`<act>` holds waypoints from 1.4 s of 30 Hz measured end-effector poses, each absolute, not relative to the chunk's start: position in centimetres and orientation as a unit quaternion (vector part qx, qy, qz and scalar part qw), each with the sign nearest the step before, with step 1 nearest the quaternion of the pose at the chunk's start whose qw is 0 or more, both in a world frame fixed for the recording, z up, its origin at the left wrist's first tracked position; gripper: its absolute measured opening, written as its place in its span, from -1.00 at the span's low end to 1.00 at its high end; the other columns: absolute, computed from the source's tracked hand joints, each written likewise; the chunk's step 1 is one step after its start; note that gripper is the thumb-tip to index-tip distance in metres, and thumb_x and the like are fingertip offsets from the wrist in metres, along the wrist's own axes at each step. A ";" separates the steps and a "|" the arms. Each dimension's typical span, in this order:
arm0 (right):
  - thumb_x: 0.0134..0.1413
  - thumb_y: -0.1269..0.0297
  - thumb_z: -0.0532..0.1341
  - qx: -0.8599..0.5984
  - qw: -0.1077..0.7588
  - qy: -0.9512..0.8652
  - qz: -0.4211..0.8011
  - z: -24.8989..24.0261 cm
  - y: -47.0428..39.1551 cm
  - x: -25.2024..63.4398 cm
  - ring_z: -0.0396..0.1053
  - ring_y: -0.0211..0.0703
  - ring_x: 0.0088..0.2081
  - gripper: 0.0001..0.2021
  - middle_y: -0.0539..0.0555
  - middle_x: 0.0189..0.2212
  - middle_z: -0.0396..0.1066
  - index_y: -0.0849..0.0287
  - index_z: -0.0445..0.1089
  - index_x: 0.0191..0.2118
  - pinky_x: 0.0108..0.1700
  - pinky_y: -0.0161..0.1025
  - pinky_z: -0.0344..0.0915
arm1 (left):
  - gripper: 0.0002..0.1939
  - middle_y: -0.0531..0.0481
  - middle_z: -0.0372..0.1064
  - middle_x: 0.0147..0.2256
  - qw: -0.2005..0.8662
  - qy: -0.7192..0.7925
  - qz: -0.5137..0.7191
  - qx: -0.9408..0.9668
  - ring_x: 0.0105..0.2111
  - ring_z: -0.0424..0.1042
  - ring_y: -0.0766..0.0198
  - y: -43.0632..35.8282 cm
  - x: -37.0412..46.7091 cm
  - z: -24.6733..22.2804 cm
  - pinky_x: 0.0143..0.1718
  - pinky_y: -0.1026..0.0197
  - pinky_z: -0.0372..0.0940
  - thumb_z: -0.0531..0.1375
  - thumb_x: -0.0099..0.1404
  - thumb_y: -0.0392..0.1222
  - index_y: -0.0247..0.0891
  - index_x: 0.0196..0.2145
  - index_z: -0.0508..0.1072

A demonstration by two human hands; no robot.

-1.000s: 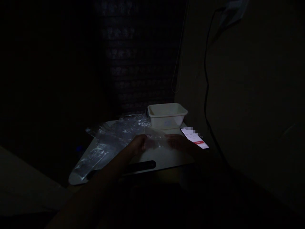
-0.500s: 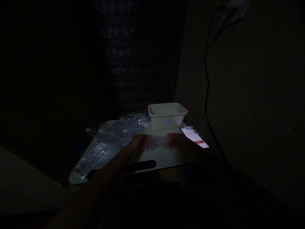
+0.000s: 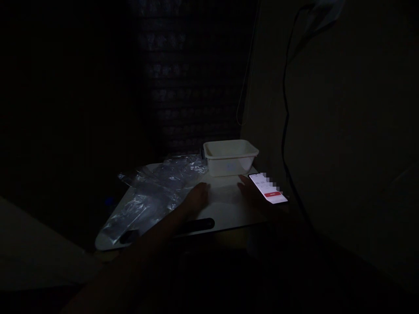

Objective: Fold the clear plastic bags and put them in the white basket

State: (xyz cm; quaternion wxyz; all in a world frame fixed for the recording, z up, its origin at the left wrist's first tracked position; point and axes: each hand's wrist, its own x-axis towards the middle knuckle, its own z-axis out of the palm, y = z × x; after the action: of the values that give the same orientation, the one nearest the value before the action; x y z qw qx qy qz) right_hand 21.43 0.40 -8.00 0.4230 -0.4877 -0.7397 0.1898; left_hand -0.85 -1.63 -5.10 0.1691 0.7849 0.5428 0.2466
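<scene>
The scene is very dark. Between my hands a faint, clear plastic sheet or bag (image 3: 223, 192) lies low over the white tabletop, its edges hard to make out. My left hand (image 3: 197, 196) is at its left side, fingers stretched forward and apparently not closed on it. On the right, my right hand (image 3: 250, 192) has finger and thumb apart, beside a lit phone (image 3: 275, 195). Several crumpled clear plastic bags (image 3: 153, 187) spread over the left of the table, close to my left forearm.
A cream plastic tub (image 3: 229, 166) stands at the back of the small white table (image 3: 225, 213). The table has a dark slot (image 3: 198, 224) near its front edge. A black cable (image 3: 286, 131) hangs down the right wall; a dark slatted blind (image 3: 166, 93) is behind.
My hands have moved slightly apart, and their fingers have straightened from a curled hold on the clear plastic. That plastic now looks flatter. The tub, phone and bags stay put.
</scene>
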 end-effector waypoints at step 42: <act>0.07 0.27 -0.20 -0.482 0.140 -0.854 -0.140 -9.6 -1.3 19.2 0.00 -0.07 0.04 -0.63 0.20 -0.02 0.12 0.22 0.18 -0.08 -0.01 0.08 -0.15 | -0.46 -0.21 -0.25 0.10 0.000 0.583 -0.052 0.811 0.09 -0.27 0.11 -3.7 1.6 -5.6 -0.05 -0.21 -0.29 -0.31 0.19 -0.08 -0.44 0.07 -0.09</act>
State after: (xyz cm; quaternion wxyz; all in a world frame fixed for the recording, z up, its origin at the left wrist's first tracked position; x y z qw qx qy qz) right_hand 19.20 -1.26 -9.58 0.1400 -0.4819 -0.8536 -0.1398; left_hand 1.57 -3.69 -5.56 0.0005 0.8110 0.5827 -0.0522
